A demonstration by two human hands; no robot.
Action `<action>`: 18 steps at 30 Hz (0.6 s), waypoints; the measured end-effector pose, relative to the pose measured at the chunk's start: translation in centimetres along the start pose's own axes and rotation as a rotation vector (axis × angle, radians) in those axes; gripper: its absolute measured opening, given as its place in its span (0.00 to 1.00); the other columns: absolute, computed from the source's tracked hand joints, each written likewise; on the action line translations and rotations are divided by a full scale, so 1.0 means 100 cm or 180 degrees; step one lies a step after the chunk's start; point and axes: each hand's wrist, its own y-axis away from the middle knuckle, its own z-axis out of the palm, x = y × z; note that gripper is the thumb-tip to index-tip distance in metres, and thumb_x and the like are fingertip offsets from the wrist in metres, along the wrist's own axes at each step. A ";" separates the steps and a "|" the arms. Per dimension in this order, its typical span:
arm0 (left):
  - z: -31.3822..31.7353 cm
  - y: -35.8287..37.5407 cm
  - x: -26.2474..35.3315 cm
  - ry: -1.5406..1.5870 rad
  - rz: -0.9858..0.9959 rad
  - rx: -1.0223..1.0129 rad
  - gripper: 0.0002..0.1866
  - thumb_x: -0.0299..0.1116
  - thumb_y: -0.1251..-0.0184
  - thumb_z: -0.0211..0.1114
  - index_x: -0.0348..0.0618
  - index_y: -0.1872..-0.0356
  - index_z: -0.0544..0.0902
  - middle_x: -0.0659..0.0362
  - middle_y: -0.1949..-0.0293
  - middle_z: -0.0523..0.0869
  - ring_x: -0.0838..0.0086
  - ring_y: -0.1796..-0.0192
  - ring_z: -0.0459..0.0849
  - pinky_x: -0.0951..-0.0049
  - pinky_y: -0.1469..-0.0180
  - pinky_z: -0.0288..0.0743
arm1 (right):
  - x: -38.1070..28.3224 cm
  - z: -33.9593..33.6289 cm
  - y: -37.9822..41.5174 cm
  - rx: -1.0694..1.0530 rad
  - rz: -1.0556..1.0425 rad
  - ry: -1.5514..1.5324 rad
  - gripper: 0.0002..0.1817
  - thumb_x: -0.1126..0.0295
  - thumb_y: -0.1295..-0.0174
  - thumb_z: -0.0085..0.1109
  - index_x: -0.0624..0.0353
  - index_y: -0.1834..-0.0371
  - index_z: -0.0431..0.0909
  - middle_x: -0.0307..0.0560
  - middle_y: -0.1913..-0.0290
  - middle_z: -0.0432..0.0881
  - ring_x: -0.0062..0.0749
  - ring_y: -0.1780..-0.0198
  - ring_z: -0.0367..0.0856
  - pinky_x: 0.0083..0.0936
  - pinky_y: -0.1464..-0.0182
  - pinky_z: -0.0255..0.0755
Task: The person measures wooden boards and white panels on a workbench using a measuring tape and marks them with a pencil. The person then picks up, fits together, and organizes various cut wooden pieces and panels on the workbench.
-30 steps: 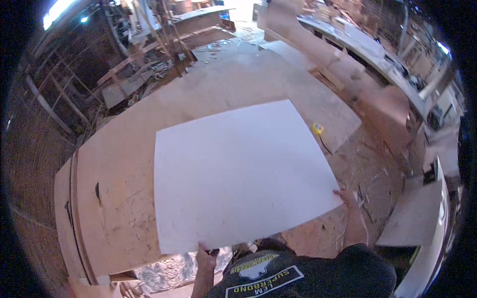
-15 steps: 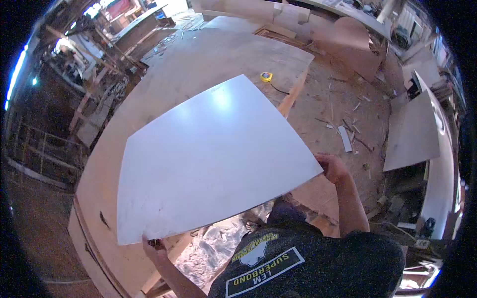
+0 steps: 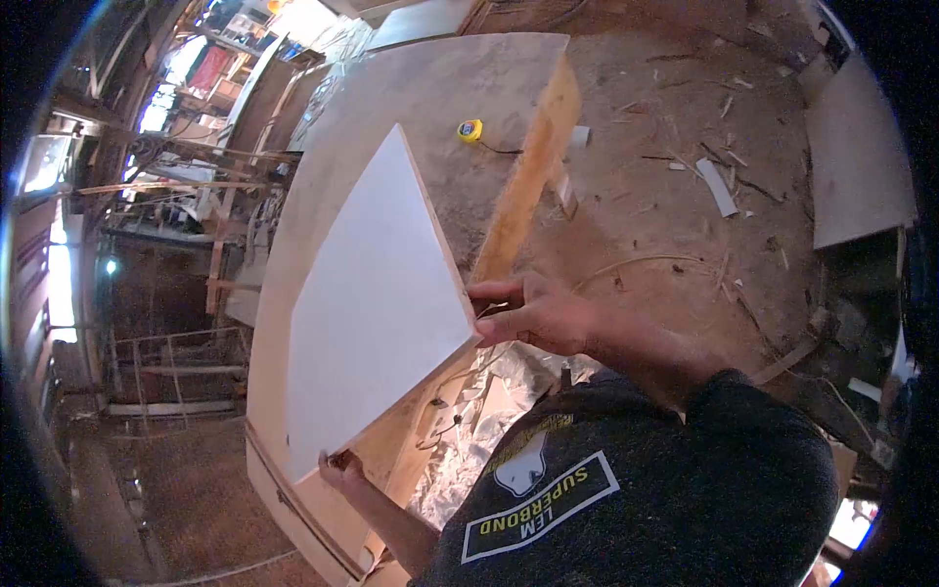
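Note:
A white panel with a pale cut edge slants over the wooden worktable. My right hand pinches its right corner, thumb and fingers on either side of the edge. Near the lower left corner, my left hand grips the panel's bottom edge with bent fingers. Beyond the panel, a yellow tape measure lies on the tabletop.
Wood scraps and a white offcut litter the floor to the right. A large board leans at the far right. Below the table's near side is crumpled pale sheeting. Timber framing stands at the left.
The panel has turned and tilted, moving left, so its right edge now shows. My right hand has moved left with it. The view has also shifted, and more of the table's side shows.

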 end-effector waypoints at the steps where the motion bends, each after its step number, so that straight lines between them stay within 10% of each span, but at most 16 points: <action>1: -0.027 -0.030 0.016 -0.0296 -0.0212 -0.0215 0.10 0.36 0.33 0.64 0.41 0.67 0.75 0.59 0.78 0.77 0.72 0.77 0.77 0.72 0.76 0.75 | -0.002 -0.002 0.000 -0.0026 -0.0057 0.0278 0.29 0.70 0.37 0.66 0.67 0.32 0.73 0.49 0.41 0.82 0.29 0.42 0.79 0.27 0.37 0.72; 18: 0.019 0.015 -0.033 -0.0931 0.0155 0.0836 0.16 0.35 0.22 0.53 0.35 0.42 0.74 0.49 0.52 0.85 0.58 0.53 0.86 0.56 0.53 0.87 | -0.017 -0.031 -0.016 -0.0293 0.0199 0.0140 0.34 0.73 0.40 0.68 0.65 0.29 0.70 0.47 0.46 0.84 0.26 0.47 0.81 0.25 0.41 0.74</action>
